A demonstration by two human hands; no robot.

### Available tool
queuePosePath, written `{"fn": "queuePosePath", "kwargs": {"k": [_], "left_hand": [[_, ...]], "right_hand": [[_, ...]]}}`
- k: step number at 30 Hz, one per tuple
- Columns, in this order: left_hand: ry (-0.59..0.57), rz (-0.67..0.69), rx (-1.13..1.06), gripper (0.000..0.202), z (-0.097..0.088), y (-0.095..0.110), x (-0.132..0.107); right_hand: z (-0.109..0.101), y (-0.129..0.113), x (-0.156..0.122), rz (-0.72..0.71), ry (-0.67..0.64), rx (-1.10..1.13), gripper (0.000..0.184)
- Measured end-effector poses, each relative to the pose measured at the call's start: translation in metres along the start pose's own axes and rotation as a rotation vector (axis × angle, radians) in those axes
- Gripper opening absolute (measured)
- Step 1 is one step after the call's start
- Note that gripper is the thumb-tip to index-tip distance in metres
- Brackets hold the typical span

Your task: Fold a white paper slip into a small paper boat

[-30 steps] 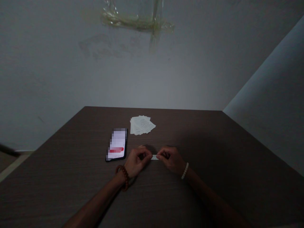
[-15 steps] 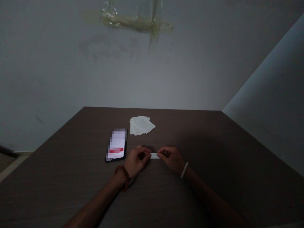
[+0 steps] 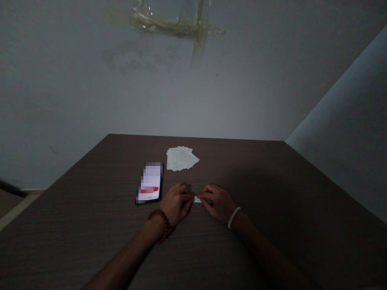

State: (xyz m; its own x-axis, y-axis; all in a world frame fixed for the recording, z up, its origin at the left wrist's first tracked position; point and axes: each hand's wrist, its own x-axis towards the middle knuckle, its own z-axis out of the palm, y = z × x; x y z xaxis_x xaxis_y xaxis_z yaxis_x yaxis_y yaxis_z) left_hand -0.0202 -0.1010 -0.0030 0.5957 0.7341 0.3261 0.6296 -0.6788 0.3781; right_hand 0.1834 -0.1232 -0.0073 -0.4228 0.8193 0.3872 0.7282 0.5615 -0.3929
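Note:
A small white strip of folded paper point(image 3: 197, 199) lies on the table between my two hands, mostly covered by fingers. My left hand point(image 3: 177, 202) has its fingertips pressed together on the strip's left end. At the other end, the closed fingers of my right hand point(image 3: 218, 202) pinch or press the paper; exactly how the thumb sits is hard to see. Beyond the hands is a loose, fanned pile of white paper sheets point(image 3: 182, 158) with faint print. A phone point(image 3: 150, 183) with a lit screen lies left of my left hand.
The dark brown wooden table point(image 3: 287, 225) reaches to a grey wall point(image 3: 242, 88). Clear tape point(image 3: 178, 28) is stuck on the wall above. A slanted pale surface point(image 3: 347, 133) rises beyond the table's right edge.
My fingers have flattened from a raised pinch down onto the paper strip, and less of it shows. The view has shifted slightly; the phone and pile stay in place.

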Motion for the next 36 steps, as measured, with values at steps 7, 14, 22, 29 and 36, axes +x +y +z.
{"fn": "queuePosePath", "kwargs": {"k": [7,14,22,29,36], "left_hand": [[-0.061,0.086,0.136,0.020,-0.014,0.007,0.000],[-0.133,0.173,0.166,0.020,-0.027,0.011,-0.003],[-0.124,0.159,0.102,0.024,-0.028,0.009,-0.005],[-0.110,0.245,0.113,0.021,-0.021,0.005,-0.005],[-0.146,0.276,0.140,0.019,-0.021,0.006,-0.005]], "right_hand": [[-0.005,-0.007,0.001,-0.059,-0.094,-0.124,0.026],[-0.005,-0.010,0.001,-0.024,-0.092,-0.123,0.030],[-0.004,-0.009,0.000,-0.012,-0.087,-0.118,0.029],[-0.001,-0.007,0.004,0.026,-0.029,-0.114,0.021],[-0.004,-0.001,0.003,-0.127,-0.132,-0.167,0.035]]}}
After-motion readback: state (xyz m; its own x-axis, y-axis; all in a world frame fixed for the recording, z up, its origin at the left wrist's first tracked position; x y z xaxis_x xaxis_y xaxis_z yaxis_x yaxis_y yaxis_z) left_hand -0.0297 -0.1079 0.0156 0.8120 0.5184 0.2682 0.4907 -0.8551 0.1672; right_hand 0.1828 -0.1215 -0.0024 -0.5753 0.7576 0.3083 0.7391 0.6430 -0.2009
